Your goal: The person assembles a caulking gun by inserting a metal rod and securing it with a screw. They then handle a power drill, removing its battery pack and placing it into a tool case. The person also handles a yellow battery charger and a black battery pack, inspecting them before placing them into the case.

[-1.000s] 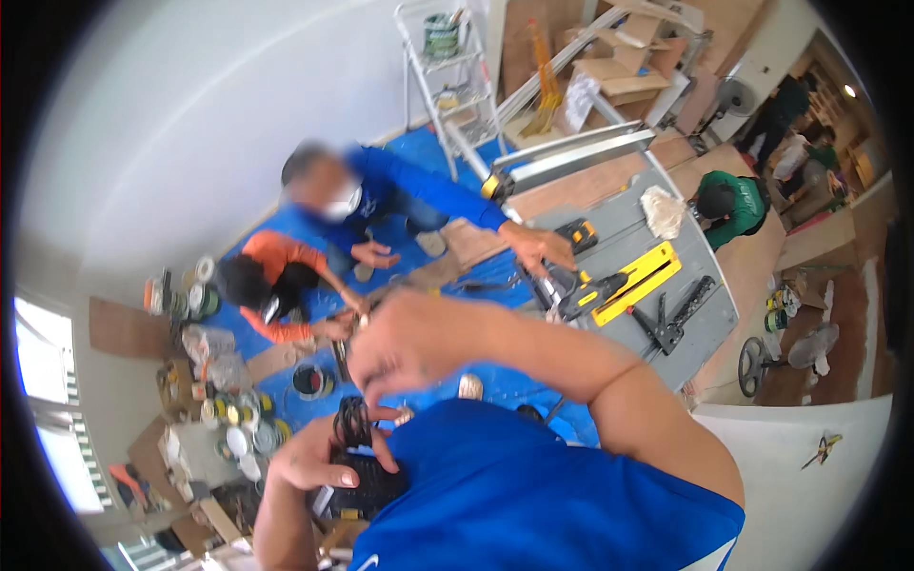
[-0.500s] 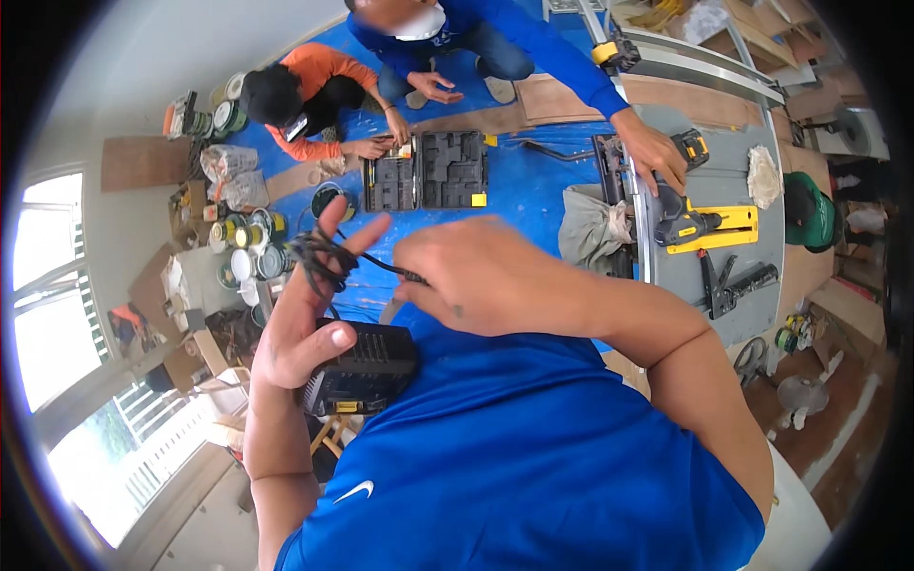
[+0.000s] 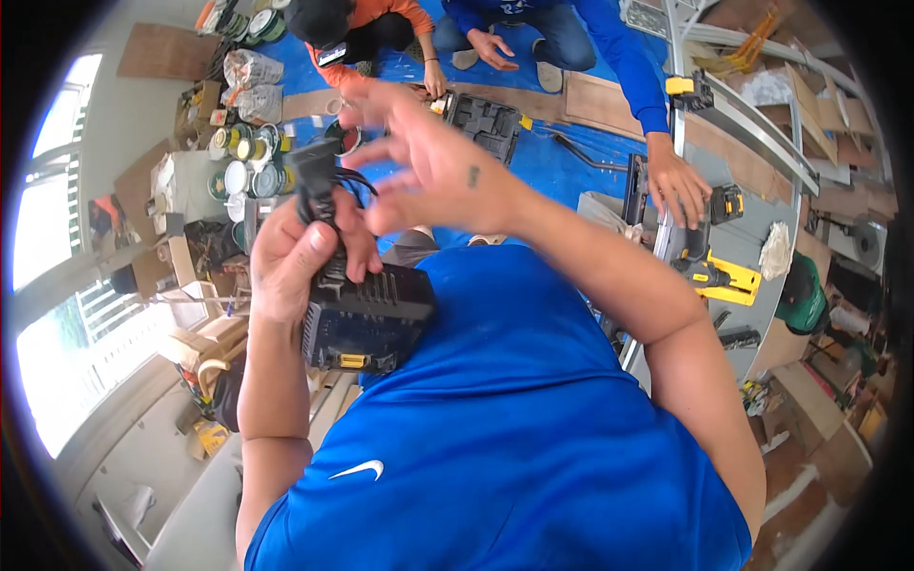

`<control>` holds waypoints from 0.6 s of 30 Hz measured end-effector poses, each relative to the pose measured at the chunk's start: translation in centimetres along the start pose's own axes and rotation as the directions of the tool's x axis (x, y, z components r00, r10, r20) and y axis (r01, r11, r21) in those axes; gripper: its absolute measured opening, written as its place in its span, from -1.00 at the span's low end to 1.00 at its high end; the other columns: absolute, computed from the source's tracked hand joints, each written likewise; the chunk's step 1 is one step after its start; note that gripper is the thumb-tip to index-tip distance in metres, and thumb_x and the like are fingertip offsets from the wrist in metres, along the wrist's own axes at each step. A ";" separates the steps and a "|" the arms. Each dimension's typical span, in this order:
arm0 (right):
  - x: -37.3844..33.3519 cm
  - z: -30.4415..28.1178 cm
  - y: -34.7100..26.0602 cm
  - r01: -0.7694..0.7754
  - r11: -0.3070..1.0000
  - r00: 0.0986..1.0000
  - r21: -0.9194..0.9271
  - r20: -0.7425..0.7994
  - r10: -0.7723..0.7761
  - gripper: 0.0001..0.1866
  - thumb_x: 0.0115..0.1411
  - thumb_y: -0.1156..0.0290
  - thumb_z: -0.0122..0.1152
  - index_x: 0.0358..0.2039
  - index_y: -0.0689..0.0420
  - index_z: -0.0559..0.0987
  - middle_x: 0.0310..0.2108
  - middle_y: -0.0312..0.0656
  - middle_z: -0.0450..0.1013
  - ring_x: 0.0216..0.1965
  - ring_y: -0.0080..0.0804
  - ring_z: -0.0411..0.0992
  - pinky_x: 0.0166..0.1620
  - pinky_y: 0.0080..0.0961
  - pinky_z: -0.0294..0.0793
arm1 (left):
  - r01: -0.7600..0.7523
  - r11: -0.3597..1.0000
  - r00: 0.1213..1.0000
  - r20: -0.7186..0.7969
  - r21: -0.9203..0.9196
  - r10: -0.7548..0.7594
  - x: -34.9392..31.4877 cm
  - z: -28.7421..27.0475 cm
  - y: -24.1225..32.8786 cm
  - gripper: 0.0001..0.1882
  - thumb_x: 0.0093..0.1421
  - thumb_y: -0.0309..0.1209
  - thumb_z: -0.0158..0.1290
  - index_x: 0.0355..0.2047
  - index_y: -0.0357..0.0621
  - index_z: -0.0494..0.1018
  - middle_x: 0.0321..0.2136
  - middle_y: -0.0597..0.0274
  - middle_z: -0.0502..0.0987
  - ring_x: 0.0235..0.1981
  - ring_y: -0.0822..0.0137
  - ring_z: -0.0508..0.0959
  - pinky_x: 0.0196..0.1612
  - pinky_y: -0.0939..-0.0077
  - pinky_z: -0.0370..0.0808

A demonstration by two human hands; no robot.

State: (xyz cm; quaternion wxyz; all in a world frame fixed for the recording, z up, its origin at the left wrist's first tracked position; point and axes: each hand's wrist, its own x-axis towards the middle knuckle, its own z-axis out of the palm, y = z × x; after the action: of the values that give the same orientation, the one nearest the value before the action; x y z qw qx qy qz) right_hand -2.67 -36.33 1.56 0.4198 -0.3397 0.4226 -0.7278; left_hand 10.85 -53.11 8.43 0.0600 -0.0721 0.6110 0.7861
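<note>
My left hand [image 3: 290, 262] is closed around a wound black power cord [image 3: 333, 252], its thumb lying across the coils. Just below those fingers is a black battery charger [image 3: 369, 324] with a small yellow part, close against my blue shirt. What looks like the cord's plug end [image 3: 317, 164] sticks up above the fist. Beside it my right hand [image 3: 433, 176] is raised with fingers spread and blurred by motion, and I make out nothing in it. A loop of cord passes near its fingertips.
Ahead on the blue floor sheet lies an open black tool case [image 3: 483, 126], by a crouching person in orange [image 3: 386, 14]. Another person's hand [image 3: 676, 181] rests by a power tool with a yellow base [image 3: 731, 283] on a grey table at right. Paint cans [image 3: 249, 149] stand left.
The cord has gone from loops around my left fingers to a bundle in that fist. My right hand has let go of the cord and opened. The view has shifted.
</note>
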 end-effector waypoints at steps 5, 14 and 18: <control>-1.3 2.8 0.6 -0.407 0.898 0.825 -0.167 0.355 0.440 0.11 0.03 0.16 0.62 0.46 0.07 0.12 0.19 -0.10 0.42 0.16 -0.37 0.42 0.20 -0.35 0.44 | -0.061 0.996 0.868 -0.488 0.070 0.087 -2.5 -1.5 0.0 -0.68 0.48 -0.20 -0.01 -0.15 -0.28 0.41 -0.53 0.17 0.53 -0.38 0.28 0.57 0.12 0.28 0.45; 8.7 -0.7 6.6 -0.240 0.948 0.967 -0.210 -0.132 0.216 -0.11 0.09 0.38 0.57 0.37 0.19 0.28 0.10 -0.18 0.50 0.13 -0.45 0.44 0.22 -0.42 0.42 | -0.067 0.997 0.838 -0.545 -0.029 0.040 4.9 -12.1 -0.9 -0.68 0.49 -0.28 -0.01 -0.03 -0.33 0.53 -0.19 0.01 0.69 -0.16 0.35 0.64 0.00 0.43 0.54; 12.6 -7.5 5.0 -0.176 0.566 0.984 -0.805 -0.166 0.069 -0.11 -0.06 0.29 0.65 0.27 0.25 0.43 0.03 -0.19 0.54 0.07 -0.44 0.49 0.18 -0.44 0.44 | -0.027 0.904 0.926 -0.329 0.428 0.183 11.4 -16.7 -5.0 -0.67 0.46 -0.30 0.01 -0.17 -0.32 0.65 -0.21 0.21 0.71 -0.18 0.46 0.61 -0.03 0.52 0.49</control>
State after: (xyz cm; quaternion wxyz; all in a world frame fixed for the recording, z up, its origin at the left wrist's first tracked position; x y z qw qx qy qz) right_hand -12.69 -46.59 -4.30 0.2405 -0.4219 0.7561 -0.4387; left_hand 1.26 -67.97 -2.48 -0.0826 -0.1675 0.7675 0.6133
